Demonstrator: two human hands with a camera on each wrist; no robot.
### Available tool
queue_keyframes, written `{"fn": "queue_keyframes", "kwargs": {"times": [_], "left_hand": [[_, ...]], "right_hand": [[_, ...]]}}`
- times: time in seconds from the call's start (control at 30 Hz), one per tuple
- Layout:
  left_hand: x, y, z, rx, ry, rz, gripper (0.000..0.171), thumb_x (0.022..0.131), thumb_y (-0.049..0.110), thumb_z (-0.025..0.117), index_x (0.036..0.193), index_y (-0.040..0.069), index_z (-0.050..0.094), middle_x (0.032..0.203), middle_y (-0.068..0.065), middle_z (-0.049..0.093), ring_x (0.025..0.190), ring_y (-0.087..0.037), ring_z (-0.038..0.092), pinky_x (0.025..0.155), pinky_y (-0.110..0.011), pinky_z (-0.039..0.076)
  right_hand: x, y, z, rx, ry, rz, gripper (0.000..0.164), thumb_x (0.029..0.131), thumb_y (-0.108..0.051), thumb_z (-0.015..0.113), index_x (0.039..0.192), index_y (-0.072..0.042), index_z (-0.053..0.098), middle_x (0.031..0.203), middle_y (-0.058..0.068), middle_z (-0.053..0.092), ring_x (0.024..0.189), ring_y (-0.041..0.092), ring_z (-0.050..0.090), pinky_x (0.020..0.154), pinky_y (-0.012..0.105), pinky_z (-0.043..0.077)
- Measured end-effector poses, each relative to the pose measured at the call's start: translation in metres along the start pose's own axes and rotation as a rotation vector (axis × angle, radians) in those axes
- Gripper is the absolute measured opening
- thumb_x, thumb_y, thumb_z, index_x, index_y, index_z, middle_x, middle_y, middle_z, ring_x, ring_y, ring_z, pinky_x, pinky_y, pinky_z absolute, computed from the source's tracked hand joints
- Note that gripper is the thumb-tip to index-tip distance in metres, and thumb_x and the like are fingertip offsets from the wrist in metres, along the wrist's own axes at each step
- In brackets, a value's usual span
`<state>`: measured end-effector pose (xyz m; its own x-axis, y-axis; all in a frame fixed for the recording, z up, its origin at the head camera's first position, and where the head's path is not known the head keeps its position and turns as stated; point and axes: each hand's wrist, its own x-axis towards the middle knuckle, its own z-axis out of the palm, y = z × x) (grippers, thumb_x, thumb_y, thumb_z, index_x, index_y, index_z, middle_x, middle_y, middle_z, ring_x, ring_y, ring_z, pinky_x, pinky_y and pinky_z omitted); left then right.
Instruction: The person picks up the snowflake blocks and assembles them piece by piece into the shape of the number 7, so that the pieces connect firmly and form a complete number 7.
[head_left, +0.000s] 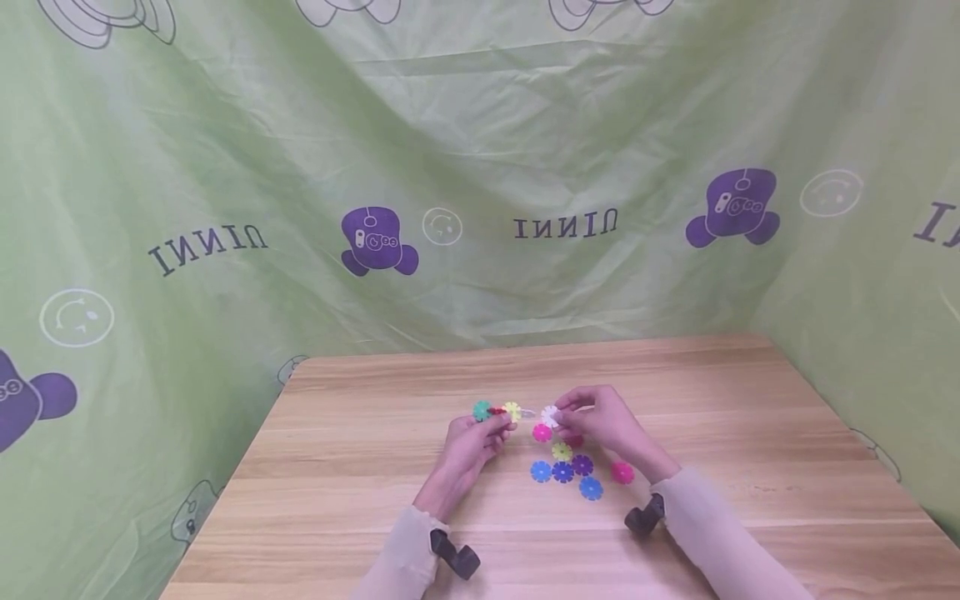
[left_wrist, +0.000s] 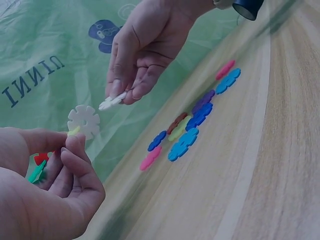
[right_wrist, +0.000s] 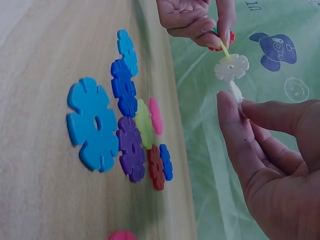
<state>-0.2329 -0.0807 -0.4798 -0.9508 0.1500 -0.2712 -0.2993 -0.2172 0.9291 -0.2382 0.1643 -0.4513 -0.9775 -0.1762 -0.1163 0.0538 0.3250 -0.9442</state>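
My left hand (head_left: 468, 450) pinches the yellow snowflake disc (head_left: 512, 411) of a short chain of interlocked plastic discs. A green disc (head_left: 482, 409) and a red disc (left_wrist: 41, 158) form the chain's left part. At its other end stands a white disc (left_wrist: 83, 121), turned edge-on in the head view. My right hand (head_left: 609, 423) holds a second white disc (head_left: 550, 416) between thumb and index finger, just right of the chain. In the left wrist view a gap shows between the two white discs. Both hands are raised above the table.
Several loose discs lie on the wooden table (head_left: 337, 500) below and between the hands, among them a pink disc (head_left: 542, 432), a yellow-green disc (head_left: 562, 452), a purple disc (head_left: 582, 465) and a light blue disc (head_left: 591, 488). A green printed cloth (head_left: 465, 292) hangs behind the table.
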Motion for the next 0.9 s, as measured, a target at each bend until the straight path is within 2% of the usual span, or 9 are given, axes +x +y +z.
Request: {"fn": "queue_keyframes", "kwargs": {"times": [0.4, 0.57, 0.9], "left_hand": [[0.0, -0.004, 0.004, 0.02, 0.004, -0.001, 0.023, 0.092, 0.015, 0.079, 0.108, 0.0, 0.074, 0.092, -0.003, 0.079, 0.08, -0.008, 0.067, 0.075, -0.021, 0.055], [-0.001, -0.008, 0.007, 0.036, 0.024, 0.009, 0.022, 0.093, 0.015, 0.079, 0.108, -0.001, 0.075, 0.092, -0.004, 0.078, 0.078, -0.008, 0.065, 0.073, -0.021, 0.055], [-0.003, -0.007, 0.011, 0.074, 0.052, 0.057, 0.017, 0.093, 0.015, 0.078, 0.103, 0.001, 0.076, 0.087, -0.001, 0.077, 0.075, -0.008, 0.063, 0.07, -0.021, 0.053]], "right_hand": [[-0.001, -0.001, 0.005, 0.093, -0.028, 0.03, 0.028, 0.095, -0.006, 0.075, 0.12, 0.005, 0.07, 0.1, 0.017, 0.078, 0.087, 0.032, 0.08, 0.084, 0.042, 0.066], [-0.001, 0.001, 0.009, 0.138, -0.016, 0.065, 0.026, 0.096, -0.003, 0.073, 0.12, 0.006, 0.068, 0.099, 0.018, 0.078, 0.087, 0.031, 0.08, 0.081, 0.041, 0.066], [-0.004, -0.003, 0.013, 0.117, -0.007, 0.069, 0.022, 0.094, -0.002, 0.074, 0.115, 0.004, 0.07, 0.096, 0.016, 0.076, 0.085, 0.032, 0.079, 0.078, 0.043, 0.066]]}}
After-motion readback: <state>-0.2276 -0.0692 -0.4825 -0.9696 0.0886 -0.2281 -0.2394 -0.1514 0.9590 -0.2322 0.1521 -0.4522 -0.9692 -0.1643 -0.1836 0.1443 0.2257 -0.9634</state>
